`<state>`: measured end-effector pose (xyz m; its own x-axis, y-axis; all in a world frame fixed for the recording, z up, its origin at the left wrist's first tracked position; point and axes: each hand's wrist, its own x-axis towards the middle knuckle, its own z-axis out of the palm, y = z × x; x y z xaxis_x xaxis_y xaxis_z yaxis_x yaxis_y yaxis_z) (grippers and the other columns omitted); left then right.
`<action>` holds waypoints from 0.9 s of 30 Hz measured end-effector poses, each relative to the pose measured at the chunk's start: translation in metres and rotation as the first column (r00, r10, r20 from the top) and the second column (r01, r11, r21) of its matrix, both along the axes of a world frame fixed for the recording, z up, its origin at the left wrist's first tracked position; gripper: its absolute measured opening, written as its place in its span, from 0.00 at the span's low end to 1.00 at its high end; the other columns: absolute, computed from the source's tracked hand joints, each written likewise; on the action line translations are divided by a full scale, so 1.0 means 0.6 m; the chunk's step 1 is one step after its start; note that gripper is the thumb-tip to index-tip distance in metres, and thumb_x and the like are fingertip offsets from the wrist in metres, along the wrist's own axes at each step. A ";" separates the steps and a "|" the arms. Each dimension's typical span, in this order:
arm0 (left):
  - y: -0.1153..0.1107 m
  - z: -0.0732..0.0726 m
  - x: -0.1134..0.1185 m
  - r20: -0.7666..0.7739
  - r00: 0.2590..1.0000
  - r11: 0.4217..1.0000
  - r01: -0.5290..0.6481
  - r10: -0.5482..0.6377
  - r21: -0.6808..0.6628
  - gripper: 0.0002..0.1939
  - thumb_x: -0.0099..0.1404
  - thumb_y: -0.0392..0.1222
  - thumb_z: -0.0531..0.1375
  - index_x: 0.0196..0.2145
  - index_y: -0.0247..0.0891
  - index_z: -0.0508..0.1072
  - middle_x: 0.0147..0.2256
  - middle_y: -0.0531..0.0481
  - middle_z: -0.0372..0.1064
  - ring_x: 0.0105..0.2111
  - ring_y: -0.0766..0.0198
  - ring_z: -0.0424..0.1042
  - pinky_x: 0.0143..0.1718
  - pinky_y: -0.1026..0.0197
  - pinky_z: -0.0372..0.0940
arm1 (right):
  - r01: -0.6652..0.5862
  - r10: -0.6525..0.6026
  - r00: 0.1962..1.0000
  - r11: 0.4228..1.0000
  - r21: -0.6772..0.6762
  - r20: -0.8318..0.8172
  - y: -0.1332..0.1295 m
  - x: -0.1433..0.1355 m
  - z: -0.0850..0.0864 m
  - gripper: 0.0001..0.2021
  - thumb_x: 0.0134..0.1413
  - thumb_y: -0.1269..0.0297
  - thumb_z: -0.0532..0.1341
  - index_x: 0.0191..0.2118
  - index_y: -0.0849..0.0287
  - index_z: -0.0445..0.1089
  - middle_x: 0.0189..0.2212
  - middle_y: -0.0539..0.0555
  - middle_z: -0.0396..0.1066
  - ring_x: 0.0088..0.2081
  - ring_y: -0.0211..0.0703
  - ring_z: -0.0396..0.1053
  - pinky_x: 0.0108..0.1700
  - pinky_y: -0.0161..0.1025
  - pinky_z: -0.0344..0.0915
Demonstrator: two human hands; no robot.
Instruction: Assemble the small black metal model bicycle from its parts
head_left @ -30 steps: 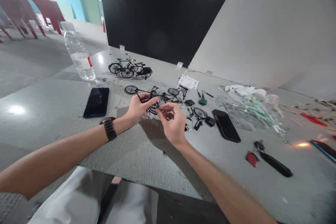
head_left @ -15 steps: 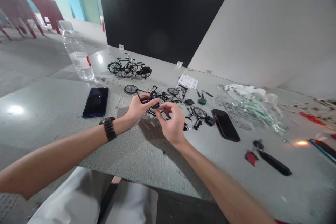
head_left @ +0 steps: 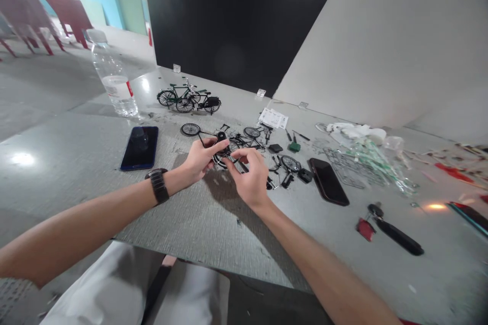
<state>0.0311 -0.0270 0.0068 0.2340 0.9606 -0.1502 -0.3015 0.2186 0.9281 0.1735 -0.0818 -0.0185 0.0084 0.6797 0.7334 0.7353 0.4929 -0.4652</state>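
Note:
My left hand [head_left: 200, 159] is closed round a partly assembled black model bicycle [head_left: 220, 160], whose wheel shows between the fingers. From the right, my right hand [head_left: 249, 172] pinches the same piece with thumb and fingertips; fingers hide much of it. A loose wheel [head_left: 190, 129] with a thin black part lies just beyond the left hand. Behind the right hand lie black frame parts [head_left: 251, 141]. To its right are another wheel [head_left: 290, 163] and small black pieces [head_left: 305, 175].
Two built model bicycles [head_left: 176, 95] stand at the back, near a water bottle [head_left: 116, 89]. One phone [head_left: 139, 148] lies left, another phone [head_left: 328, 181] right. Farther right are plastic wrappings [head_left: 375, 155] and a black-handled tool [head_left: 398, 236]. Paper sheets [head_left: 272, 118] lie behind.
The black piece in my hands has turned slightly, and more of its wheel shows. My left thumb has shifted a little; both arms stay nearly in place.

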 end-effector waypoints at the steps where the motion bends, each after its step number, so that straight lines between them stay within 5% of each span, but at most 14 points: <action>1: 0.000 0.001 0.000 0.004 1.000 1.000 0.001 -0.001 -0.008 0.16 0.56 0.45 0.72 0.25 0.35 0.70 0.19 0.61 0.58 0.11 0.79 0.50 0.09 0.70 0.45 | -0.005 0.005 1.000 1.000 0.000 0.000 0.000 0.000 0.001 0.04 0.63 0.62 0.65 0.38 0.53 0.69 0.35 0.53 0.74 0.39 0.46 0.71 0.41 0.45 0.69; 9: 0.014 -0.005 -0.006 0.029 0.997 0.997 -0.068 0.069 -0.048 0.15 0.56 0.44 0.73 0.25 0.35 0.71 0.22 0.58 0.63 0.12 0.80 0.49 0.08 0.70 0.43 | 0.021 -0.023 0.998 0.999 0.031 0.063 0.017 0.043 0.019 0.07 0.68 0.62 0.58 0.41 0.56 0.71 0.36 0.56 0.74 0.38 0.46 0.71 0.41 0.44 0.68; 13: 0.022 -0.009 -0.011 0.019 0.996 0.994 -0.090 0.091 -0.058 0.15 0.56 0.45 0.73 0.28 0.35 0.72 0.23 0.57 0.64 0.13 0.80 0.50 0.09 0.70 0.44 | -0.002 0.055 0.949 0.986 -0.168 0.311 0.032 0.096 0.018 0.12 0.71 0.59 0.54 0.42 0.56 0.73 0.38 0.57 0.74 0.41 0.50 0.71 0.44 0.47 0.67; 16: 0.024 -0.011 -0.014 0.012 0.995 0.994 -0.095 0.096 -0.056 0.15 0.56 0.45 0.73 0.29 0.36 0.72 0.24 0.57 0.64 0.13 0.80 0.49 0.10 0.70 0.44 | 0.096 0.033 0.896 0.959 -0.266 0.443 0.038 0.120 0.010 0.11 0.69 0.59 0.56 0.41 0.56 0.75 0.38 0.57 0.75 0.42 0.52 0.71 0.43 0.49 0.65; 27: 0.025 -0.018 -0.006 0.011 0.996 0.996 -0.088 0.088 0.010 0.16 0.55 0.46 0.73 0.28 0.35 0.72 0.26 0.54 0.68 0.14 0.79 0.50 0.10 0.70 0.44 | 0.207 -0.042 0.872 0.935 -0.289 0.488 0.058 0.096 -0.012 0.06 0.65 0.65 0.60 0.41 0.55 0.76 0.36 0.55 0.73 0.41 0.51 0.70 0.43 0.45 0.62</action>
<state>0.0274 -0.0120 -0.0038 0.1502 0.9790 -0.1381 -0.3287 0.1812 0.9269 0.2312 -0.0467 -0.0255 -0.1772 0.8938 0.4119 0.9496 0.2653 -0.1672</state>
